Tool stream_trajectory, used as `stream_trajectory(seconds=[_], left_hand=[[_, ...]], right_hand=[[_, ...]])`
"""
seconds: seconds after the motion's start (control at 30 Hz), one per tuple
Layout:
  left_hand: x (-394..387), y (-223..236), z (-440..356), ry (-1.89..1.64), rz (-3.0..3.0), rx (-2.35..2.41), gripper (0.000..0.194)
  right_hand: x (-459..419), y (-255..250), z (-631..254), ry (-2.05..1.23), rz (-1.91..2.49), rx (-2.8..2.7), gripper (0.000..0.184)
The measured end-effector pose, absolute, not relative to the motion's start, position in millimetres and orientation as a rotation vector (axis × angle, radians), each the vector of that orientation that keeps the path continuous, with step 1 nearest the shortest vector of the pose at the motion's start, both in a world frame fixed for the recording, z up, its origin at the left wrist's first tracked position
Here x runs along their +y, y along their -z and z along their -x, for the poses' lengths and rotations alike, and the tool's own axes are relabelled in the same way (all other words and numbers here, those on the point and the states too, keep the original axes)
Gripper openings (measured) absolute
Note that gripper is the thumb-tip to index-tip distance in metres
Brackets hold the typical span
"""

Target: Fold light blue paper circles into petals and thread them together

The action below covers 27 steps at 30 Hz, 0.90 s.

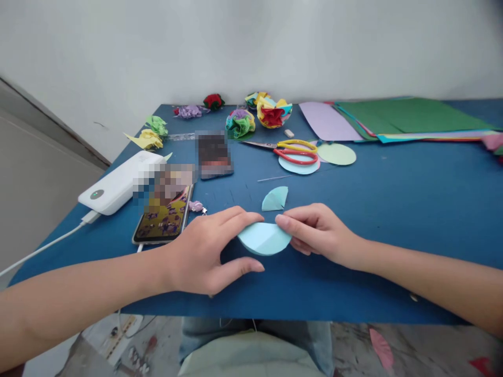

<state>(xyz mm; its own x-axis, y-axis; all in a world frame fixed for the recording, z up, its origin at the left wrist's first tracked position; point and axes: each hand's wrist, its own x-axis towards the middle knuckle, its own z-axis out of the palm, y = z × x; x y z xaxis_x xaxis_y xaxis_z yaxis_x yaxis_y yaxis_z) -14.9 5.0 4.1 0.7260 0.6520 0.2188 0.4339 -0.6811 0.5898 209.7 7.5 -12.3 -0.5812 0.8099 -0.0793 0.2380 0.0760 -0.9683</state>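
The blue desk stands against a pale wall. Near the middle of its front edge, the two hands are a little apart, with a light blue half circle between them. The right hand pinches its right end with thumb and finger. The left hand touches its left end with the fingers, and its thumb is spread away. Just behind the half circle lies a small blue folded piece. A phone and a white power bank lie toward the left edge. Scissors rest on paper circles farther back. Paper flowers sit along the back edge, and big paper sheets fill the back right part.
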Motion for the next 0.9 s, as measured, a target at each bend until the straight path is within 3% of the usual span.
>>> stream_trajectory(seconds=[0.17, 0.37, 0.43, 0.6, 0.9], left_hand=[[9, 0, 17, -0.532, -2.544, 0.792, 0.021], [5, 4, 19, -0.705, -2.567, 0.898, 0.017], [5, 3, 17, -0.721, -2.512, 0.953, 0.018], [5, 0, 12, -0.732, -2.382, 1.08, 0.029], [5, -10, 7, -0.536, -1.796, 1.067, 0.036]], right_hand=[[8, 15, -212, -1.575, 0.932, -1.832, 0.045], [3, 14, -206, -1.508, 0.913, -1.908, 0.035], [3, 14, -204, -1.514, 0.972, -1.834, 0.03], [4, 16, -202, -1.582, 0.802, -1.715, 0.04], [3, 11, -202, -1.519, 1.007, -1.768, 0.022]])
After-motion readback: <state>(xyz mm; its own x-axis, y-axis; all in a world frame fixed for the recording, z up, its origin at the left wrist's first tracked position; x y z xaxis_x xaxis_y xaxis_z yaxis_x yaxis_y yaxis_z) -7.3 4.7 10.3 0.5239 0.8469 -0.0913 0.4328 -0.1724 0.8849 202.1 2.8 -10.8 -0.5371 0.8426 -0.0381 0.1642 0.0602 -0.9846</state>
